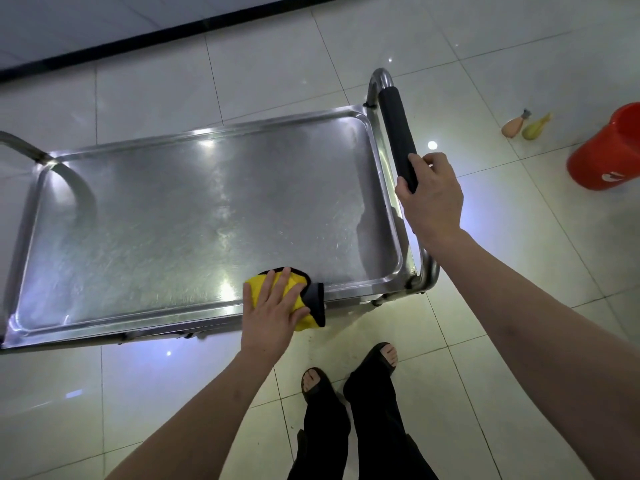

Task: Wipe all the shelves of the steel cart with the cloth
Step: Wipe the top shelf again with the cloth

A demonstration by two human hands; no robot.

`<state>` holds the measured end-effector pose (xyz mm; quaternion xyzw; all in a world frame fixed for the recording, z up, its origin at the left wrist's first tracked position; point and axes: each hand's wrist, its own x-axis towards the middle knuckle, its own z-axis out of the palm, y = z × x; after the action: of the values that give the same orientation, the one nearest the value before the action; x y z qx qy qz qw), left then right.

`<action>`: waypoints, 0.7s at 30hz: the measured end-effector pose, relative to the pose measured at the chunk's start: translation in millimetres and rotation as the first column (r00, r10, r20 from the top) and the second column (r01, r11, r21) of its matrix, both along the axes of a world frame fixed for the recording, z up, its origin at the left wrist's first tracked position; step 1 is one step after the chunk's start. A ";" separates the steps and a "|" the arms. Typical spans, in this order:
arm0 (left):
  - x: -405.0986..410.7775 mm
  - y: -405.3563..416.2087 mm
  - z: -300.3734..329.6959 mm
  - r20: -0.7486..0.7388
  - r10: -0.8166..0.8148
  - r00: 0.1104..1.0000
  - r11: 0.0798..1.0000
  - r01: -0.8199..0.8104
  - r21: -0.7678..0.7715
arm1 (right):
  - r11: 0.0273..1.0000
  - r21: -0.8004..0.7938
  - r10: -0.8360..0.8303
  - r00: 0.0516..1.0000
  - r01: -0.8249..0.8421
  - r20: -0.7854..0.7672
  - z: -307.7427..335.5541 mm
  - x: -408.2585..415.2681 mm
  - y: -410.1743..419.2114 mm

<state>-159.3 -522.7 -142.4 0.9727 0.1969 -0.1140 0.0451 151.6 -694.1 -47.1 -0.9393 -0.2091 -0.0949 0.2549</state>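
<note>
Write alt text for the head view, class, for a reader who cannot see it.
A person's left hand presses a yellow cloth on the near rim of a steel cart's top shelf, while the right hand grips the black handle. A red bucket stands on the tiled floor to the right.

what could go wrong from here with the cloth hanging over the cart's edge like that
1. The yellow and black cloth sits half over the near rim of the steel cart's top shelf under the flat left hand; it may slip off onto the floor.
2. The right hand grips the black foam handle; hard wiping could still roll the cart.
3. The red plastic bucket stands nearby and might get bumped.
</note>
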 end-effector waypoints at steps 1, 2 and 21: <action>-4.9 3.5 0.2 0.004 0.018 1.000 1.000 -0.018 0.004 | 1.000 -0.004 0.005 1.000 -0.005 0.002 0.0 -0.6 0.0; -9.3 6.8 0.2 0.015 0.036 0.999 0.999 -0.036 0.005 | 1.000 -0.010 0.010 1.000 -0.010 0.005 0.0 -1.0 0.1; -78.9 72.7 4.7 0.117 0.182 0.976 0.976 -0.194 0.095 | 0.992 -0.126 0.019 1.000 -0.020 -0.013 11.5 -4.4 5.2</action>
<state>-238.2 -450.0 -137.7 0.9555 0.2911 -0.0460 0.0148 147.1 -688.9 -35.6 -0.9519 -0.2225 -0.0736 0.1973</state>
